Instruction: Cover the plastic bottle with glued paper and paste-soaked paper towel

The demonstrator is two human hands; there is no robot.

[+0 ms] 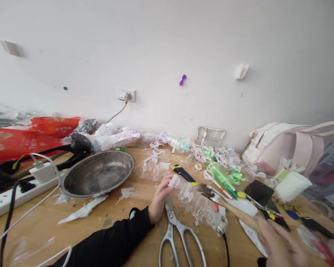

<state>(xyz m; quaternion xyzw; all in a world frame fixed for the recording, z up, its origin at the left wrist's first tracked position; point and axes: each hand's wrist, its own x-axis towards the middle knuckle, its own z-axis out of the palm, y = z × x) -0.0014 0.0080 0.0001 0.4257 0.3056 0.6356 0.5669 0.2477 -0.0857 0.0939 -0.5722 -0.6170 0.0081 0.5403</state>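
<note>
My left hand is closed on the far end of a clear, crumpled plastic bottle, which lies slanting across the table. Beneath and beside that hand are silver scissors, their handles spread toward me. At the lower right, my right hand is smeared by motion, with its fingers around the end of a wooden-handled tool. The tool's dark head points toward the bottle and lies just beyond it; its exact kind is unclear. A black and yellow utility knife rests behind the bottle.
A metal basin stands left, near a white power strip and cables. Plastic and paper scraps litter the back. On the right are a green plastic piece, a phone, a paper roll and a pink bag.
</note>
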